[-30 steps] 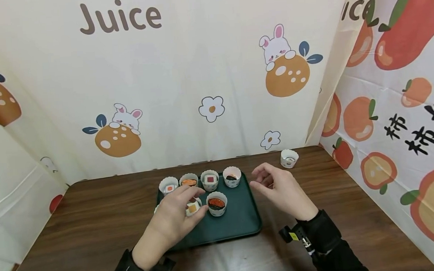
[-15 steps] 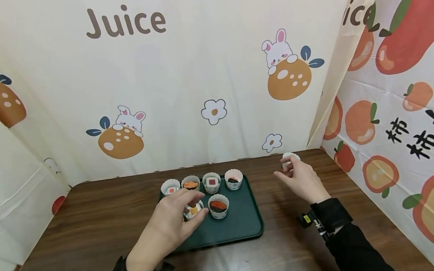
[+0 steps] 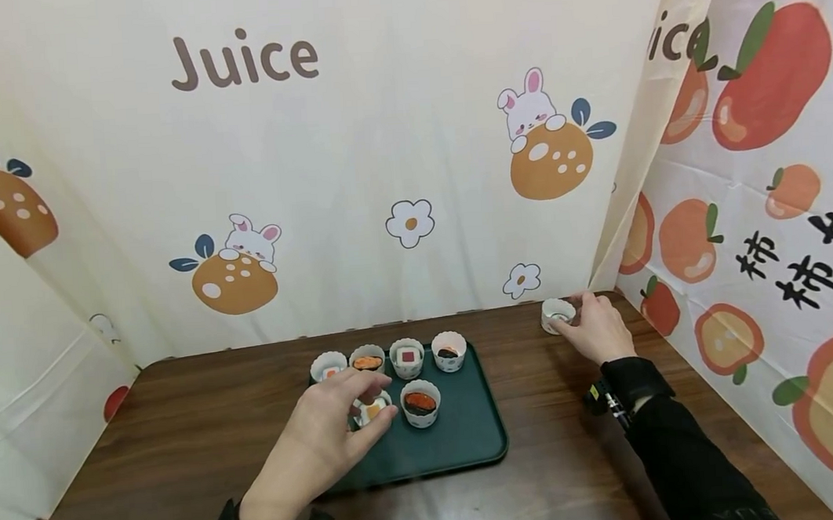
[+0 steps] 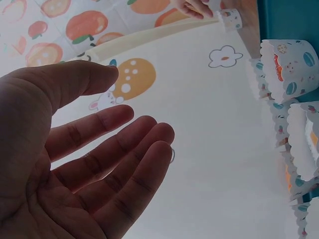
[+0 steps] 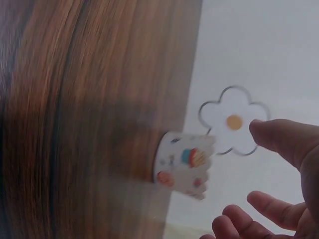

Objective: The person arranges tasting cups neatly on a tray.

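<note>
A white paper baking cup with a scalloped rim and printed pictures stands alone at the table's back right. My right hand is right beside it, thumb tip close to the rim. In the right wrist view, the thumb and fingers are spread above the cup, apart from it. My left hand hovers over the left part of the dark green tray. Its fingers are loosely bent, holding nothing. Near its fingertips are a cup with red-topped sushi and one with a yellow-and-white piece, partly hidden.
Along the tray's back edge, several more cups hold sushi pieces, among them an orange-topped one and a dark-red square one. A printed curtain hangs directly behind the brown wooden table, and another closes the right side.
My right hand has moved from beside the tray to the back right, reaching the right side of the lone cup. The left hand has stayed nearly still over the tray.
</note>
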`<control>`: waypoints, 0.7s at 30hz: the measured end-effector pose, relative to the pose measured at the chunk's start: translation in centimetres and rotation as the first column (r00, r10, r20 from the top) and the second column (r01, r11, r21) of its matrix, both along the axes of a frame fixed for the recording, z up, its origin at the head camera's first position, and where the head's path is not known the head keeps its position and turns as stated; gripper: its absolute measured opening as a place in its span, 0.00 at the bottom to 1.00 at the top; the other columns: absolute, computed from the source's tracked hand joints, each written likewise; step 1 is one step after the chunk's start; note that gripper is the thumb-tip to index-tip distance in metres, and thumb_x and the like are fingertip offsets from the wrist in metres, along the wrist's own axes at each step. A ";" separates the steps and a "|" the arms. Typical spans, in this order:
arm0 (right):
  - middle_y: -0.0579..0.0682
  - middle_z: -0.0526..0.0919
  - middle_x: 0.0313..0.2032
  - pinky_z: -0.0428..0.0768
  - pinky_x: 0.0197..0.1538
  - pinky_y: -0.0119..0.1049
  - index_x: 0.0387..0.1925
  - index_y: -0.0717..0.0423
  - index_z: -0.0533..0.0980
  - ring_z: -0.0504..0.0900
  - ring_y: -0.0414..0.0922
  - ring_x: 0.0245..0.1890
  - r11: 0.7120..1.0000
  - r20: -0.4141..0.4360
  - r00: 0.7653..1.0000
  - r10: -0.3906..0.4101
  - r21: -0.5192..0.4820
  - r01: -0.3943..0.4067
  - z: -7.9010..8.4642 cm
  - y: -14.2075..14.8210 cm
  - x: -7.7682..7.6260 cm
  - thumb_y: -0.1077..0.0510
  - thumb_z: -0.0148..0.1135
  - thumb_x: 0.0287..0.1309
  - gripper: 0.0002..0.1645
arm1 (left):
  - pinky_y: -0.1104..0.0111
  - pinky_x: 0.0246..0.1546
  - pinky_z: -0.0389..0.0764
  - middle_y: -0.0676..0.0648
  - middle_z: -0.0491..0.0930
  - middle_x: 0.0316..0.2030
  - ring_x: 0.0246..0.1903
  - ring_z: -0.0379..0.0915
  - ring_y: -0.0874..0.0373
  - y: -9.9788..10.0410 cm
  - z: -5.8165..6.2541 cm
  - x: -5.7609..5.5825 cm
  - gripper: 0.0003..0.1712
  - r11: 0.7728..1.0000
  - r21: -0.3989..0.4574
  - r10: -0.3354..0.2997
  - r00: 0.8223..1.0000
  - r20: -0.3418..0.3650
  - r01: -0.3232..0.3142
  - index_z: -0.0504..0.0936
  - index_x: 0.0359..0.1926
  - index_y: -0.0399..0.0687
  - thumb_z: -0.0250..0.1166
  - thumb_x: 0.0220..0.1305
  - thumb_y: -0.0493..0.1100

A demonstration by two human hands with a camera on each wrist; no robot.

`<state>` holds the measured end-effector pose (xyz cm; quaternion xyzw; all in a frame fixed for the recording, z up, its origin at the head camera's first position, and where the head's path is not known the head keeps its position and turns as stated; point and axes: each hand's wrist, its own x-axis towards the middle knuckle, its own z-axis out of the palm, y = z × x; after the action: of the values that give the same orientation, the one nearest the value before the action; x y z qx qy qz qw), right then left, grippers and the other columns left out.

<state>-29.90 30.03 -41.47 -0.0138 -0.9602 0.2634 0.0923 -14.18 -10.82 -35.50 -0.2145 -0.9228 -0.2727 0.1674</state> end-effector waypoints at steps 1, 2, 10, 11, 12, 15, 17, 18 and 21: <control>0.75 0.73 0.58 0.78 0.52 0.64 0.70 0.71 0.69 0.75 0.70 0.58 1.000 0.012 1.000 -0.008 0.000 0.008 -0.2 0.2 -0.2 0.42 0.69 0.69 0.44 | 0.71 0.38 0.86 0.55 0.88 0.39 0.37 0.83 0.61 0.0 0.0 0.0 0.15 1.000 -0.001 0.002 1.000 0.005 -0.002 0.89 0.49 0.53 0.81 0.61 0.43; 0.76 0.72 0.60 0.78 0.55 0.66 0.70 0.72 0.68 0.74 0.72 0.60 1.000 0.024 1.000 -0.016 -0.001 0.016 -0.4 0.3 -0.5 0.42 0.69 0.69 0.46 | 0.71 0.38 0.86 0.55 0.88 0.39 0.37 0.83 0.61 0.0 -0.1 0.0 0.15 1.000 -0.003 0.001 1.000 0.007 -0.001 0.89 0.49 0.53 0.80 0.62 0.43; 0.78 0.74 0.61 0.79 0.53 0.63 0.73 0.74 0.65 0.77 0.71 0.58 1.000 0.143 0.989 -0.026 0.017 0.024 -2.0 1.1 -2.6 0.35 0.70 0.65 0.55 | 0.71 0.36 0.85 0.56 0.87 0.40 0.36 0.80 0.67 -0.3 -0.6 0.1 0.14 0.998 -0.006 -0.056 0.998 -0.030 0.056 0.89 0.49 0.53 0.79 0.64 0.43; 0.77 0.75 0.61 0.79 0.52 0.62 0.72 0.74 0.65 0.78 0.70 0.57 0.999 0.154 0.988 -0.028 0.020 0.026 -2.1 1.1 -2.8 0.35 0.70 0.64 0.55 | 0.71 0.36 0.85 0.56 0.88 0.40 0.36 0.80 0.68 -0.3 -0.7 0.1 0.14 0.998 -0.004 -0.065 0.997 -0.033 0.065 0.89 0.49 0.52 0.79 0.64 0.43; 0.77 0.75 0.61 0.79 0.51 0.61 0.72 0.74 0.66 0.78 0.70 0.56 0.999 0.166 0.986 -0.031 0.024 0.028 -2.1 1.1 -3.0 0.35 0.70 0.64 0.55 | 0.71 0.36 0.85 0.56 0.88 0.41 0.35 0.80 0.68 -0.3 -0.7 0.1 0.14 0.997 -0.001 -0.072 0.997 -0.035 0.072 0.89 0.50 0.52 0.79 0.64 0.43; 0.78 0.75 0.60 0.79 0.50 0.59 0.71 0.74 0.66 0.78 0.69 0.54 0.999 0.193 0.980 -0.042 0.026 0.038 -2.2 1.1 -3.5 0.33 0.69 0.64 0.55 | 0.72 0.36 0.85 0.56 0.88 0.41 0.35 0.79 0.69 -0.2 -0.8 0.1 0.14 0.996 0.005 -0.083 0.996 -0.045 0.084 0.88 0.50 0.52 0.79 0.64 0.43; 0.77 0.75 0.60 0.78 0.50 0.59 0.70 0.73 0.66 0.78 0.67 0.53 0.999 0.209 0.977 -0.047 0.022 0.043 -2.2 1.1 -3.7 0.33 0.69 0.64 0.55 | 0.72 0.36 0.85 0.56 0.88 0.41 0.35 0.79 0.69 -0.2 -0.8 0.0 0.14 0.996 0.010 -0.087 0.995 -0.044 0.087 0.88 0.50 0.52 0.79 0.64 0.42; 0.78 0.75 0.60 0.78 0.51 0.59 0.70 0.73 0.65 0.77 0.67 0.53 0.999 0.216 0.975 -0.048 0.019 0.045 -2.3 1.2 -3.8 0.32 0.69 0.64 0.55 | 0.73 0.36 0.85 0.56 0.88 0.41 0.35 0.79 0.69 -0.1 -0.8 -0.1 0.15 0.996 0.011 -0.088 0.995 -0.044 0.089 0.88 0.50 0.52 0.79 0.64 0.42; 0.78 0.75 0.62 0.78 0.52 0.60 0.70 0.72 0.65 0.77 0.68 0.54 0.999 0.228 0.972 -0.055 0.015 0.052 -2.5 1.3 -3.9 0.32 0.68 0.65 0.54 | 0.73 0.36 0.85 0.55 0.88 0.41 0.35 0.81 0.67 0.0 -0.8 -0.2 0.15 0.996 0.015 -0.092 0.995 -0.038 0.093 0.88 0.50 0.52 0.79 0.63 0.42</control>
<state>-33.85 31.30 -44.00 -0.0694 -0.9649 0.2530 -0.0116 -14.34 -10.85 -36.35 -0.2608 -0.9062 -0.2840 0.1735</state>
